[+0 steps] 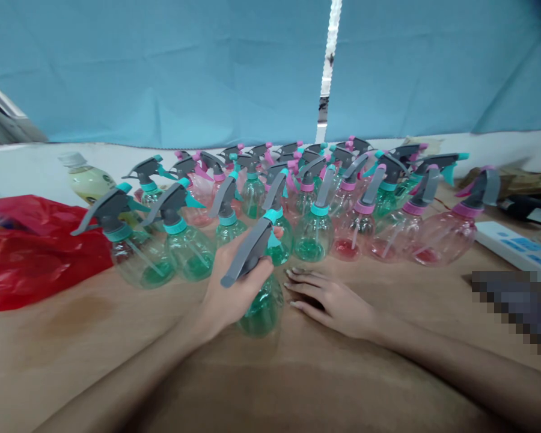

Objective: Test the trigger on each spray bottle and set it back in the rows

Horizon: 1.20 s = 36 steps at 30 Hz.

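Note:
My left hand [234,276] is wrapped round the neck of a green spray bottle [262,310], just under its grey and turquoise trigger head. The bottle is upright, in front of the others; whether its base touches the table I cannot tell. My right hand [329,300] rests on the table just right of that bottle, fingers stretched out, holding nothing. Close behind both hands stands a row of spray bottles, with a green bottle [313,237] and a pink bottle [348,237] nearest the right hand.
Several more pink and green spray bottles crowd the back, before a blue cloth [184,72]. At left lie a red plastic bag [40,246] and a white-capped bottle [88,180]. A white power strip [518,246] and a blurred-out dark object [518,307] lie on the right.

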Tool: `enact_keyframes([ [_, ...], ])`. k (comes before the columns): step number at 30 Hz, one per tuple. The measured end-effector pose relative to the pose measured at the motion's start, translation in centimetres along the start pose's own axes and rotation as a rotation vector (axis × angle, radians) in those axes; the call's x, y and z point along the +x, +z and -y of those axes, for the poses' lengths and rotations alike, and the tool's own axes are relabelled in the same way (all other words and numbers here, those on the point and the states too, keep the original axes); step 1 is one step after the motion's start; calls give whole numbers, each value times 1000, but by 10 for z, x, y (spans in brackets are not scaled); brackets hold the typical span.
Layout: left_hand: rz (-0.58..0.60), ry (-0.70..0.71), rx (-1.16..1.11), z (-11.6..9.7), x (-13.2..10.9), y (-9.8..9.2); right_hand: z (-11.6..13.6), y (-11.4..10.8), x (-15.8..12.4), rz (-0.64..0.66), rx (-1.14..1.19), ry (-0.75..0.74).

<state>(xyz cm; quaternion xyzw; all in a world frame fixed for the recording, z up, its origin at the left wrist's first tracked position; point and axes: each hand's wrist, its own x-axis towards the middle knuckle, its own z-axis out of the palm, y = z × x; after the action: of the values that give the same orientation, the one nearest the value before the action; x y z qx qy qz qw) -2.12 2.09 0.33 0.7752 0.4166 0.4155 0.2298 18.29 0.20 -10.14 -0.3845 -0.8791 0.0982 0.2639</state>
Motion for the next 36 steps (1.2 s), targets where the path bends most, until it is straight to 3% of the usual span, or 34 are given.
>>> enact_keyframes([
  [20,-32,35,-2,1,-1,2,0,0,0,8,-2,8],
  [36,35,-40,-9,2,-1,1,0,0,0,13,-17,5],
])
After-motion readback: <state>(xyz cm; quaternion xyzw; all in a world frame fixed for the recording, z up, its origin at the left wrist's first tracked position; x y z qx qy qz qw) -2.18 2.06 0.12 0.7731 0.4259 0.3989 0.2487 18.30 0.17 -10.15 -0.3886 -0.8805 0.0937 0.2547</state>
